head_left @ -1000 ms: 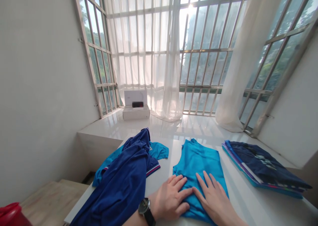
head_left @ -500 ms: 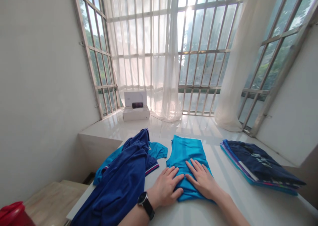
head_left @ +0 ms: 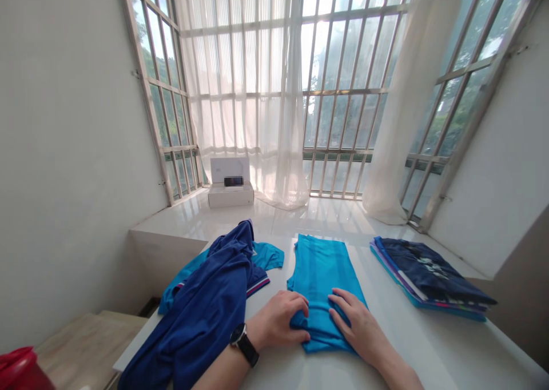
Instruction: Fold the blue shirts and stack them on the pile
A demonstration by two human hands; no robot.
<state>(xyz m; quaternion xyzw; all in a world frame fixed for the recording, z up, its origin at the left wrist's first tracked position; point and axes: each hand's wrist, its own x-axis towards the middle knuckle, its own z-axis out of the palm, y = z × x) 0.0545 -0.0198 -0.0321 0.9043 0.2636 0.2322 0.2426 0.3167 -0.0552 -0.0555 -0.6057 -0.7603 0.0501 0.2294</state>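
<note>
A bright blue garment (head_left: 323, 264), folded into a long rectangle, lies on the white table in front of me. At its near left edge, my left hand (head_left: 281, 318), with a black watch on the wrist, has curved fingers and the thumb held apart, with blue cloth showing in the gap. My right hand (head_left: 354, 324) rests on the near right part of the same garment, fingers spread and slightly bent. Small wrinkles run across the cloth between the hands. A crumpled dark blue shirt (head_left: 210, 298) with striped cuffs lies left of my left hand, over another bright blue garment (head_left: 268, 255).
To the right sits a stack of folded clothes (head_left: 429, 275), a dark one on top. An open white box (head_left: 230, 195) stands on the window ledge by a sheer curtain (head_left: 274, 121). A red object (head_left: 23, 370) shows at the lower left.
Both hands have gone from lying flat on the blue garment to bent fingers. My left hand has drawn back to its left edge, and the cloth's far part looks smoother.
</note>
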